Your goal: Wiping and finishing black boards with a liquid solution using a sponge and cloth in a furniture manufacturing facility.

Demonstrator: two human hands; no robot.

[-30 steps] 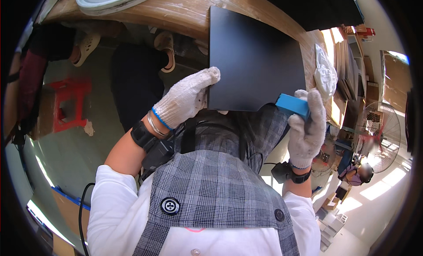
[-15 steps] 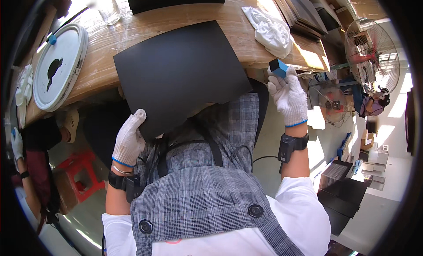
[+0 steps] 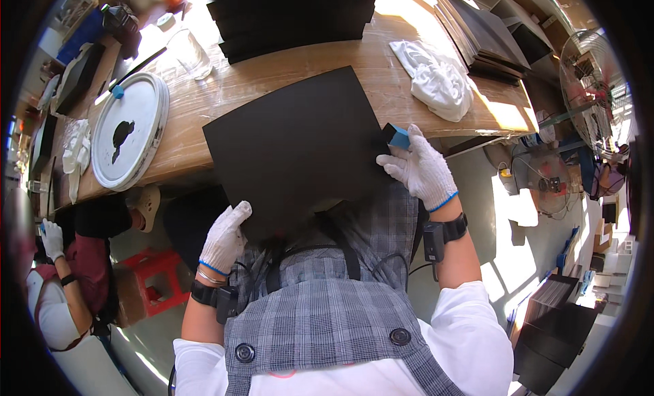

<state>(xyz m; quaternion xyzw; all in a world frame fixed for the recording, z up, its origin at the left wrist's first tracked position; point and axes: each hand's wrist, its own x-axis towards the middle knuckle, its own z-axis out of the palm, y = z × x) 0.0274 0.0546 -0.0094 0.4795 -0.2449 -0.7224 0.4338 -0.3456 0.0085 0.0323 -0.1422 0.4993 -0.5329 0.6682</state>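
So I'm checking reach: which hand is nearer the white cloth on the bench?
Right hand, just below the white cloth; left hand is farther, at the black sheet's near corner.

A flat board (image 3: 300, 147) lies half on the near edge of the workbench (image 3: 381, 83) and half over the person's lap. The left hand (image 3: 223, 238) is at the board's near left corner; the right hand (image 3: 419, 168) is at its right edge, with a small block (image 3: 396, 135) between fingers and board. Left of the board a round tray (image 3: 129, 140) sits on the bench; far right of the board lies a crumpled cloth (image 3: 432, 79). A stack of boards (image 3: 293, 18) stands at the far side. Below the bench, near left, is a stool (image 3: 153, 280). A fan (image 3: 593, 89) stands far right.
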